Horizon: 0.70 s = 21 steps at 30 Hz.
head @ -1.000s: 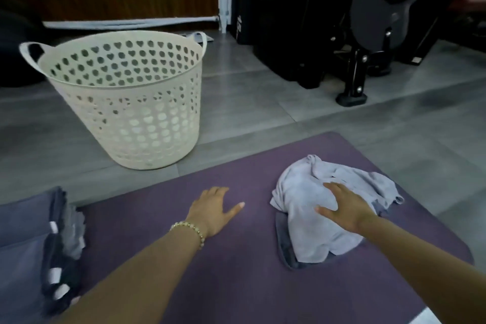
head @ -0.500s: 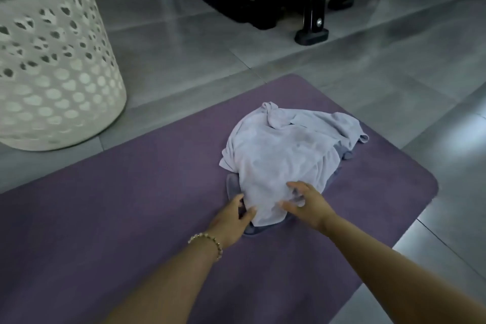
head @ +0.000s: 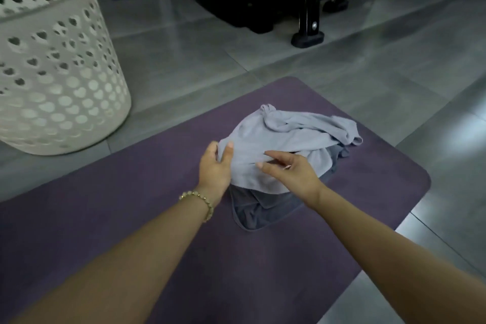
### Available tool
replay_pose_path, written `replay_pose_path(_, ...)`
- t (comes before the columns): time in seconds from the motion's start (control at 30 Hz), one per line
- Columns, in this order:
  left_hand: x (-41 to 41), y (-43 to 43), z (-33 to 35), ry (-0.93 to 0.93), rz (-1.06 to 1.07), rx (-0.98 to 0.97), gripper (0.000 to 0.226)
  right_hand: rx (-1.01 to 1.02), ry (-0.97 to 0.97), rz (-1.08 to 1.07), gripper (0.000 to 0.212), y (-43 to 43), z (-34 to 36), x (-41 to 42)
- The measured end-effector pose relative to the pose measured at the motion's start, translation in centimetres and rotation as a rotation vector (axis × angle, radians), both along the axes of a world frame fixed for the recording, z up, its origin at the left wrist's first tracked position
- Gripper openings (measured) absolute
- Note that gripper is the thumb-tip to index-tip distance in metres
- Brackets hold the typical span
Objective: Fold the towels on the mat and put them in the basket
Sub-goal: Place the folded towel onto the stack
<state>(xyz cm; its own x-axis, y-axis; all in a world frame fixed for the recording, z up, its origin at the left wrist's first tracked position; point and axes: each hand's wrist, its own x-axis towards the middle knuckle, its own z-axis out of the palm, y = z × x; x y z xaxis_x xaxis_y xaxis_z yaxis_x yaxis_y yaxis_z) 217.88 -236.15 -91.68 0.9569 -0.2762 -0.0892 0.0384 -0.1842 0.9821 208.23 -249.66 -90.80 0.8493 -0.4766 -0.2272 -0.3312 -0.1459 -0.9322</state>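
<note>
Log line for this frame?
left hand: pinches edge of crumpled light grey towel | right hand: over same towel, grip unclear | dark grey towel: beneath, on purple mat | cream perforated plastic basket: on floor

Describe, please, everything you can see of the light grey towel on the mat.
The light grey towel, soft cloth, lies crumpled and unfolded, bunched at its far right, atop a darker grey towel on the purple mat. The left hand pinches its left edge, thumb on top; the right hand hovers open over its near side.

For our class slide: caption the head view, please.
Left hand pinches a crumpled pale towel atop a darker towel on the purple mat; right hand hovers, basket beside.
</note>
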Motion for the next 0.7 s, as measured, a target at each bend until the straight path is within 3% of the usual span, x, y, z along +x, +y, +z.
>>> replay_pose_path(0.17,2.7,4.3,10.9,-0.117,-0.149,0.107,0.029,-0.133,-0.069,0.192,0.036,2.9,9.6,0.8)
replay_pose_path(0.23,3.3,7.2,16.1,-0.189,-0.214,0.179,0.039,-0.171,-0.118,0.248,0.035,4.0,14.1,0.9)
replay_pose_path(0.5,-2.5,21.3,34.0,-0.587,-0.577,0.676,0.036,-0.466,-0.206,0.531,0.016,12.4,29.8,-2.1)
replay_pose_path(0.63,-6.6,27.3,37.3,-0.634,-0.427,0.609,0.049,-0.418,-0.231,0.604,0.018,17.8,34.0,-3.7)
replay_pose_path(0.7,-8.2,30.2,37.8,-0.637,-0.299,0.518,0.048,-0.384,-0.231,0.65,0.03,21.0,35.0,-4.7)
